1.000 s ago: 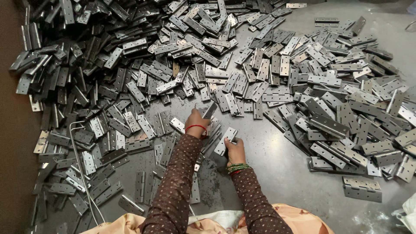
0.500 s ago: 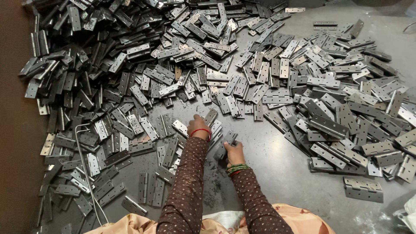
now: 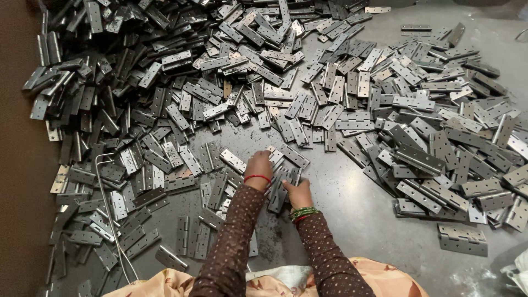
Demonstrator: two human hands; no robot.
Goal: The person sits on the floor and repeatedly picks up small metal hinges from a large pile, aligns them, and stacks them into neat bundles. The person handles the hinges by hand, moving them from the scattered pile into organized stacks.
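Note:
My left hand (image 3: 258,166), with a red thread at the wrist, rests knuckles-up on a grey metal hinge (image 3: 275,155) at the near edge of the heap, fingers curled on it. Just to its right, my right hand (image 3: 300,192), with green bangles at the wrist, grips another flat steel hinge (image 3: 288,177) close to the floor. The two hands are almost touching. Both arms wear dark brown dotted sleeves.
A big heap of steel hinges (image 3: 181,66) covers the grey floor to the left and back, and a second spread of hinges (image 3: 429,126) lies on the right. A bent white wire (image 3: 107,209) lies at the left. Orange cloth (image 3: 385,278) covers my lap.
My left hand has drawn back a little from the heap toward me and closer to my right hand. My right hand has stayed nearly in place with its hinge.

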